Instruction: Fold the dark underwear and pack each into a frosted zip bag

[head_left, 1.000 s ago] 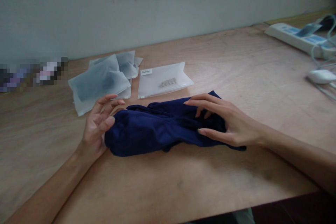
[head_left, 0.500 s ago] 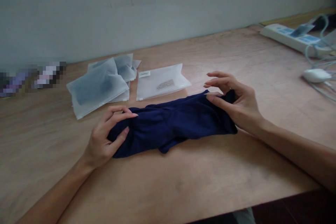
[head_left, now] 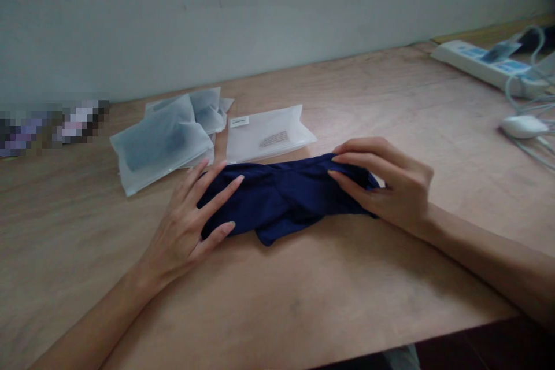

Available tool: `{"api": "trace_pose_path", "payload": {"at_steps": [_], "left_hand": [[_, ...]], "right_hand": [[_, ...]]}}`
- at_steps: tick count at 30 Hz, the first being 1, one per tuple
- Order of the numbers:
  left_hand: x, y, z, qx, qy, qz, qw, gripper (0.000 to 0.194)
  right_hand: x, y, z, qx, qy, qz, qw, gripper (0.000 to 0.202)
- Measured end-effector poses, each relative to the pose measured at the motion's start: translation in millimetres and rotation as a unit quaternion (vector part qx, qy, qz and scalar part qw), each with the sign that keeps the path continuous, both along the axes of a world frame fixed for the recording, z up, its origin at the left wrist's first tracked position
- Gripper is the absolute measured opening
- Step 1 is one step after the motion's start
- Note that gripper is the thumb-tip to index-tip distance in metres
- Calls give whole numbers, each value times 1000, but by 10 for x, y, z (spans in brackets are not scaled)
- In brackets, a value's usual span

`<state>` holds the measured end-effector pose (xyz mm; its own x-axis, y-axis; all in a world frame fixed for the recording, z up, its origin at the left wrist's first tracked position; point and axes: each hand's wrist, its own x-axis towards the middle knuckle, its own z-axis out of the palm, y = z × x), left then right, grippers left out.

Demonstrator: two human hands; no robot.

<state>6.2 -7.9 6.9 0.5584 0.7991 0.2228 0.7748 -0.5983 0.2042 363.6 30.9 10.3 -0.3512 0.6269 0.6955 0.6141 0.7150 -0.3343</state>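
Note:
A dark blue cloth (head_left: 281, 193) lies in a loose, wrinkled strip on the wooden table (head_left: 303, 300), with a small flap sticking out toward the front edge. On its left end my left hand (head_left: 195, 214) rests with the fingers spread. My right hand (head_left: 385, 179) is over the right end, fingers bent around the cloth there and the thumb on its top side. Just behind the cloth lies a flat frosted zip bag (head_left: 264, 130) with a white label and a small printed patch.
Several frosted bags (head_left: 160, 141) with dark contents are piled at the back left. A power strip (head_left: 485, 63) with cables and a white adapter (head_left: 523, 125) sit at the right. Pixelated items (head_left: 78, 122) lie far left, and a wall (head_left: 260, 17) rises behind.
The left fingers have spread and moved up and right on the cloth. My right hand has closed in on the right end. The cloth's ends are now nearer each other.

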Motion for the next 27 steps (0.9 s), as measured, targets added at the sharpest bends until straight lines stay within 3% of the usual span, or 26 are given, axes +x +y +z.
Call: {"api": "trace_pose_path", "payload": {"at_steps": [3,5,8,13,21,27], "left_hand": [[39,1,-29,-45,49,-34,997,67],[39,13,-63,-57,67,-40,995,67],[14,29,-101,-61,67,-33,995,64],[-13,20,-97,-70,45,-25,996,61],[-15,9,-86,-71,35,-24,997,61],[-34,13,-90,-69,43,-31,996,62]], "right_hand": [[-93,-105,-28,8,-104,99,990,29],[-133,-112,-70,-17,-169,103,980,31],[-109,-32,-127,-47,-213,48,975,31],[69,143,-152,-68,-190,-51,978,22],[149,234,-141,-131,-158,-121,971,39],[197,294,-152,-126,-155,-157,967,29]]}}
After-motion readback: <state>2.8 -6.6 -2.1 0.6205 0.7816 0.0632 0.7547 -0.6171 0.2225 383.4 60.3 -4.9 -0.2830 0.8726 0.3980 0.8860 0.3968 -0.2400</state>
